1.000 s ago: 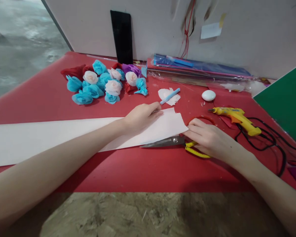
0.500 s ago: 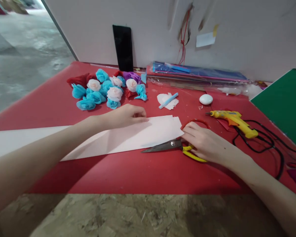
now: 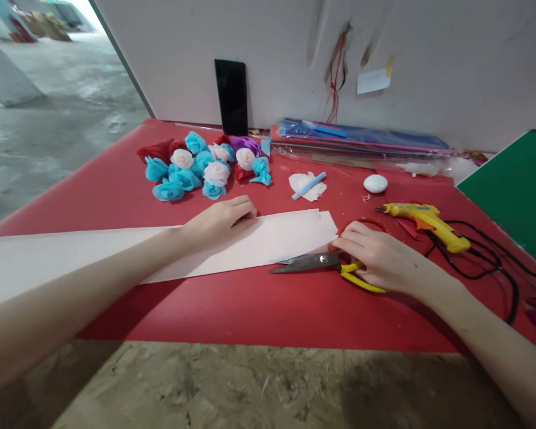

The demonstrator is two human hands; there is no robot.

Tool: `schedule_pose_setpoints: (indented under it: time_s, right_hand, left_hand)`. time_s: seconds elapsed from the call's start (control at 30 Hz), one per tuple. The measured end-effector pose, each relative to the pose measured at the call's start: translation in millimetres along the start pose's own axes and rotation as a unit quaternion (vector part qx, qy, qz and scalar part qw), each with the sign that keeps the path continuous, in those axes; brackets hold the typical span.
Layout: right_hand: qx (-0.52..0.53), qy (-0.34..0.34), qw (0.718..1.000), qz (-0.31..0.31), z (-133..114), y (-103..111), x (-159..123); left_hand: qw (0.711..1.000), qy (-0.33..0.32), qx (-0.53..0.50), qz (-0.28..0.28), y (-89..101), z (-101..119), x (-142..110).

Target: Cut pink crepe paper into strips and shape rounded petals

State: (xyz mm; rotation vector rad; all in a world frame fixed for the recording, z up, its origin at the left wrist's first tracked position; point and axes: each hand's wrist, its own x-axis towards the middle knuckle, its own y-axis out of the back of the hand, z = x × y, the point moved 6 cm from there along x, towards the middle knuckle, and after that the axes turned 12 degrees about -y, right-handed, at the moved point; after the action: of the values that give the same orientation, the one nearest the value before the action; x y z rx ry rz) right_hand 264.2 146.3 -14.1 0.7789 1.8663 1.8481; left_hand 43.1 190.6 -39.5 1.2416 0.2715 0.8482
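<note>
A long pale pink paper strip (image 3: pixel 290 235), apparently layered, lies across the table with uneven layers at its right end. My left hand (image 3: pixel 226 219) rests over the strip's far edge with its fingers curled, the fingertips partly hidden. My right hand (image 3: pixel 373 253) is closed round scissors (image 3: pixel 310 262) with one red and one yellow handle loop. Its fingertips also touch the strip's right end. The scissor blades point left, slightly parted, along the strip's near edge.
Blue, pink, red and purple paper flowers (image 3: pixel 185 179) lie at the back left. A phone (image 3: pixel 231 98) leans on the wall. Behind the right hand are a white egg-shaped piece (image 3: pixel 375 183), a yellow glue gun (image 3: pixel 424 221) with its cord, and a green board (image 3: pixel 513 190). Wrapped sheets (image 3: pixel 361 140) line the wall.
My left hand has slid a little to the left along the strip. My right hand keeps its hold on the scissors at the strip's end. The whole view has shifted slightly.
</note>
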Motion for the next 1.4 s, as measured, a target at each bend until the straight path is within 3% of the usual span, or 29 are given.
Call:
schedule_pose_setpoints:
  time_s: [0.4, 0.77, 1.07, 1.4]
  right_hand:
    - [0.005, -0.007, 1.0, 0.006, 5, 0, 2]
    - [-0.036, 0.045, 0.998, 0.036, -7, 0, 14]
    - [-0.078, 0.091, 0.988, 0.099, -10, 3, 12]
    - [-0.063, 0.078, 0.991, 0.09, -7, 6, 7]
  left_hand:
    - [0.999, 0.013, -0.002, 0.031, -1.0, 4, 6]
    - [0.999, 0.009, -0.004, 0.037, -3.4, 0, 5]
    - [0.999, 0.01, -0.008, 0.034, -3.7, 0, 5]
    - [1.0, 0.014, -0.018, 0.01, -1.0, 5, 5]
